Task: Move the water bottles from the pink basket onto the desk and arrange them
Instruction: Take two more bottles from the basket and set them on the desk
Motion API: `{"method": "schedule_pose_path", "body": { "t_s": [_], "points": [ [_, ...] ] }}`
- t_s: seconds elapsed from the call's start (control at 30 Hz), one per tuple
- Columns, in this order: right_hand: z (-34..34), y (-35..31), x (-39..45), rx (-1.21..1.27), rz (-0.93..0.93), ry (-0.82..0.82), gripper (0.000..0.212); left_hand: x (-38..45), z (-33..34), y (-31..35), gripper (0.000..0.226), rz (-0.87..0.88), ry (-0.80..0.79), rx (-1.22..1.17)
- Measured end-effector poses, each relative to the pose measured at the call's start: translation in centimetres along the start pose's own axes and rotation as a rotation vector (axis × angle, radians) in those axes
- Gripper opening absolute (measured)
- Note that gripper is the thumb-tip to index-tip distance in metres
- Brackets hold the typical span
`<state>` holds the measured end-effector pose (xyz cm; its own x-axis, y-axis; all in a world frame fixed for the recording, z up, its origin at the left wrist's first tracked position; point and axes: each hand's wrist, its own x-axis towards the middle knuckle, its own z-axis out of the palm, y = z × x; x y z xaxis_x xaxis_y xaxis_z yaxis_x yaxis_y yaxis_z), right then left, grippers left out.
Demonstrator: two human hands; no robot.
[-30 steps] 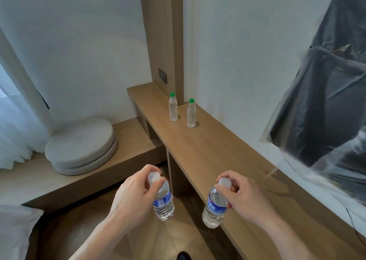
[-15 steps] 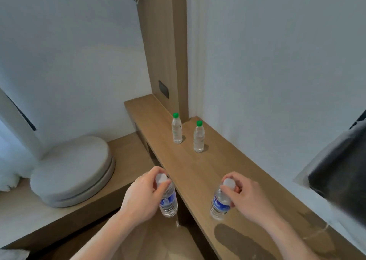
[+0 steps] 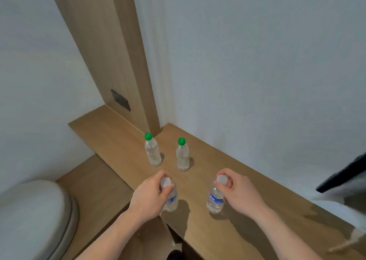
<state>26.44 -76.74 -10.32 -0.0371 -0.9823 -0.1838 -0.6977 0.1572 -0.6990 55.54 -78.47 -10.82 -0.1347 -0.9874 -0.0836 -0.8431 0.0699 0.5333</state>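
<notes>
Each hand (image 3: 149, 195) (image 3: 240, 193) grips a bottle (image 3: 170, 197) (image 3: 215, 197) over the desk (image 3: 247, 230).

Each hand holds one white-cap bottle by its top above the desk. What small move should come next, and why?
Probably lower both bottles straight down until they stand on the desk. The left hand and right hand each grip a blue-label bottle near its cap, in front of the two green-cap bottles that stand upright, so a second row fits there.
</notes>
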Motion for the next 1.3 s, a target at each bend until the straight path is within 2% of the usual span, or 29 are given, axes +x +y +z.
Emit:
{"method": "schedule_pose_path", "body": {
  "t_s": [0.23, 0.5, 0.77, 0.93, 1.03, 1.17, 1.3],
  "points": [
    [3.4, -1.6, 6.6, -0.010, 0.161, 0.072, 0.009, 9.4, 0.8, -3.9, 0.015, 0.113, -0.168, 0.031],
    [6.3, -2.8, 10.1, -0.004, 0.299, 0.110, 0.009, 14.6, 1.7, -5.1, 0.016, 0.218, -0.237, 0.079],
    [8.0, -2.6, 10.3, 0.162, 0.416, 0.166, 0.031, 16.0, 1.1, -5.6, 0.035, 0.267, -0.294, 0.096],
    [7.8, -2.1, 9.3, 0.182, 0.438, 0.180, 0.060, 15.5, -0.3, -5.8, 0.053, 0.324, -0.342, 0.159],
    [7.0, -3.2, 7.8, 0.139, 0.420, 0.168, 0.067, 14.4, -1.6, -5.5, 0.059, 0.349, -0.336, 0.177],
    [6.0, -4.4, 3.5, 0.121, 0.417, 0.142, 0.068, 12.0, -3.6, -4.2, 0.050, 0.435, -0.277, 0.034],
    [4.5, -5.7, -3.6, 0.015, 0.441, 0.129, 0.069, 8.8, -4.1, -1.2, 0.043, 0.607, -0.282, -0.058]
  ]
}}
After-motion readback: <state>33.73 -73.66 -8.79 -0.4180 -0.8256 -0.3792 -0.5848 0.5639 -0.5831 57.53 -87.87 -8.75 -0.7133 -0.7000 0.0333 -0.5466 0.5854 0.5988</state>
